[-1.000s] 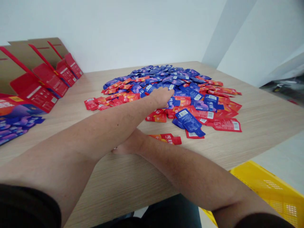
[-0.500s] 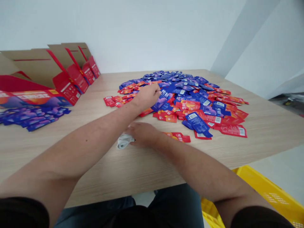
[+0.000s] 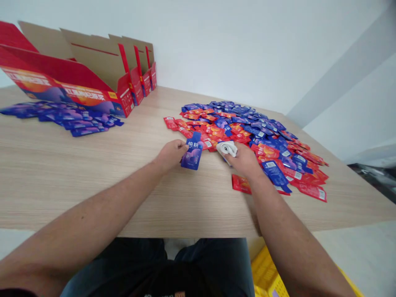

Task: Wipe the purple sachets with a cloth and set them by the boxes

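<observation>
Between the thumb and fingers of my left hand (image 3: 171,155) is a blue pouch (image 3: 193,157), held by its left edge with its printed front facing up. My right hand (image 3: 244,159) grips a rolled white cloth (image 3: 227,147) at the near edge of a heap of pouches. Something dark shows under the cloth, too little of it to name. The heap mixes blue pouches (image 3: 274,173) and red pouches (image 3: 213,131). One red pouch (image 3: 240,184) lies apart, partly behind my right forearm.
At the left stand several open red cartons (image 3: 93,97) in a row, brown inside. A pile of blue pouches (image 3: 77,119) lies before them on the wooden table (image 3: 139,140). A yellow crate (image 3: 267,272) sits below the table's front edge, at the right. A wall rises behind.
My left hand has come back from the heap with a blue pouch. My right hand has moved right and away from me with the cloth. The view has shifted too.
</observation>
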`<state>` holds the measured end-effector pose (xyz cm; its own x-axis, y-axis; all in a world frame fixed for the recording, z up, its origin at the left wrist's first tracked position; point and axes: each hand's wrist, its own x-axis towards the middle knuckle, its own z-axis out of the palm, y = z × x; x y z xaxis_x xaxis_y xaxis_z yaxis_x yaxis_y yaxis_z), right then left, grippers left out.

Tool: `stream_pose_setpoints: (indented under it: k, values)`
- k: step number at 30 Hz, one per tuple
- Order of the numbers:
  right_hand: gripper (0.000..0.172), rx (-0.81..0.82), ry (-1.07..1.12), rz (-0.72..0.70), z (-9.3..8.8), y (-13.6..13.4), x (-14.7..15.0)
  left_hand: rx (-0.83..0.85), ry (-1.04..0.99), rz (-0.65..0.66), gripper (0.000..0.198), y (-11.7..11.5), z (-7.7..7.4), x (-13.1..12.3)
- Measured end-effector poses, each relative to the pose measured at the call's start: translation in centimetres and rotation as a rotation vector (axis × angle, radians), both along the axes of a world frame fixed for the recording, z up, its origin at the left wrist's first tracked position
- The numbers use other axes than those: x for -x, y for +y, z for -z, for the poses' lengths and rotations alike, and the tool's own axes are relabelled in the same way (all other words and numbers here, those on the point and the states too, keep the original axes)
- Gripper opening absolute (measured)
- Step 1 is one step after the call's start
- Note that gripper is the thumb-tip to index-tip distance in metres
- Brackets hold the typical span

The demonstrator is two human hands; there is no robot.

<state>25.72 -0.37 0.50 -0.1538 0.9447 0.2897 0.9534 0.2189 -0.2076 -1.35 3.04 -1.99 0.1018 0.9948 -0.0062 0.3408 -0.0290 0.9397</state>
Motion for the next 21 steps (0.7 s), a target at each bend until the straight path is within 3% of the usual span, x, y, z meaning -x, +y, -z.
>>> stream_pose_setpoints:
  k: [3,7,9,15,21]
  values:
    - [0.033,-0.088,0.179,0.053,-1.8,1.1,0.6,0.018,0.026,0.028,0.015,-0.1,1.3,0.0]
    - [0.032,-0.14,0.257,-0.116,-3.1,2.4,3.3,0.06,-0.004,0.076,0.01,0.2,1.9,-0.2]
    - [0.031,-0.166,0.212,-0.188,-2.6,2.7,4.5,0.104,-0.043,0.074,0.007,0.3,2.1,-0.2]
    - [0.021,-0.207,0.142,-0.31,1.4,2.1,5.6,0.19,-0.166,0.077,0.002,-0.1,1.7,-0.3]
    - [0.019,-0.164,0.162,-0.32,1.6,1.1,6.2,0.275,-0.385,0.088,0.013,-0.9,0.5,-0.1]
